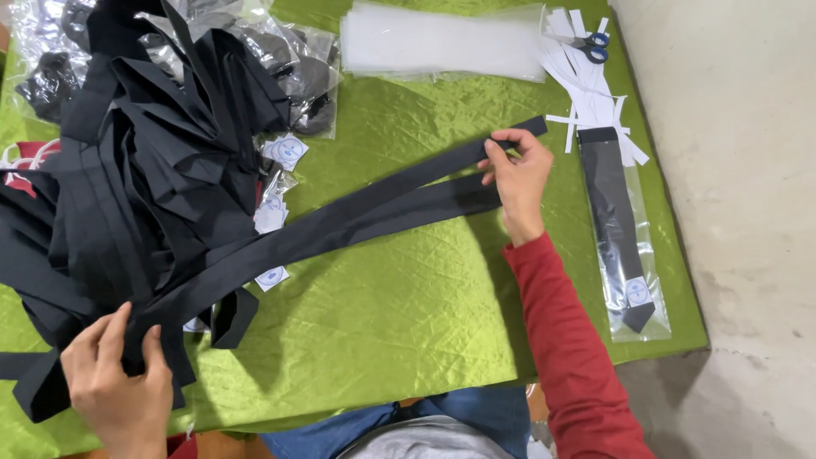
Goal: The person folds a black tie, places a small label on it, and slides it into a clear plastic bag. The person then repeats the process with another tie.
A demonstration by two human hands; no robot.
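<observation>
On a table covered with a shiny green cloth [399, 306], a person works with a long black necktie [365, 217]. The tie lies stretched across the cloth, folded so that two bands run side by side from the lower left to the upper right.

The right hand [517, 174], in a red sleeve [569, 340], rests at the far end of the tie. Its fingers are bent and the thumb and fingertips pinch the narrow band near its tip, so the hand is mostly closed on the tie. The left hand [115, 374] is at the lower left. Its fingers are curled around the black fabric where the tie comes out of the pile, and it has a firm hold of it.

A big heap of black ties [144, 170] covers the left part of the table. Small white round-printed labels [285, 151] lie at the right edge of this heap. Behind the heap there are clear bags with dark pieces inside [297, 59].

At the far edge lies a stack of empty clear plastic sleeves [442, 38]. Just to the right of it are white paper strips [586, 93], and a pair of blue-handled scissors [595, 47] lies on them. Along the right edge of the table lies one packed tie in a clear sleeve [625, 246], well apart from the right hand.
</observation>
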